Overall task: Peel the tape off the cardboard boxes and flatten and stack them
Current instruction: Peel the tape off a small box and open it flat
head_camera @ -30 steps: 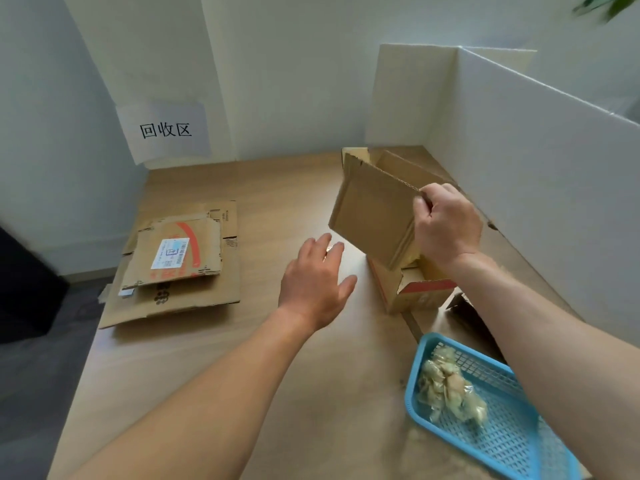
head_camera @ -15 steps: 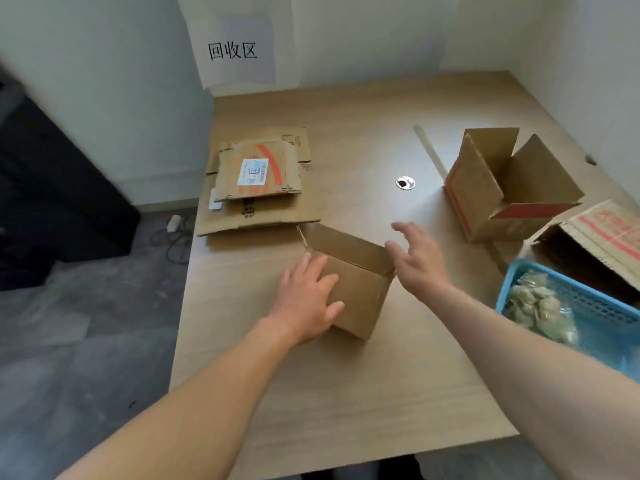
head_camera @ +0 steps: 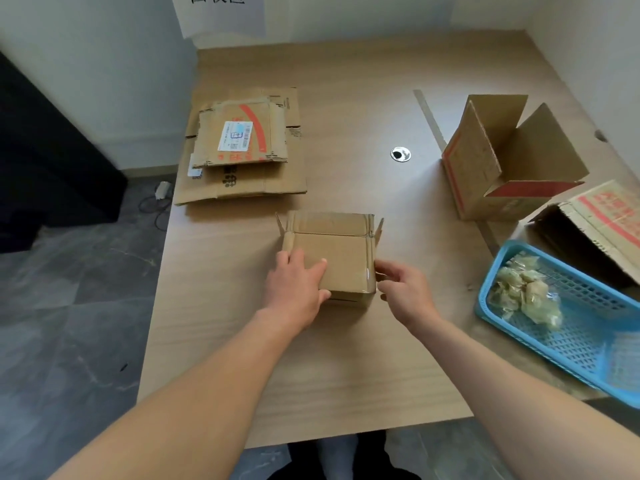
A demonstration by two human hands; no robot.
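Currently, left hand (head_camera: 298, 289) lies flat upon the small brown cardboard box (head_camera: 332, 251) beneath it; right hand (head_camera: 403, 291) pinches clear glossy tape (head_camera: 367, 276) at its fingertips. Recommend peeling low, slowly, box pinned

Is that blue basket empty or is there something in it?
Not empty: the basket holds crumpled clear wads, likely peeled tape, heaped at its far end.

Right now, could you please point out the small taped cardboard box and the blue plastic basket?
small taped cardboard box (head_camera: 346, 258): head view, top face.
blue plastic basket (head_camera: 483, 303): head view, left corner rim.
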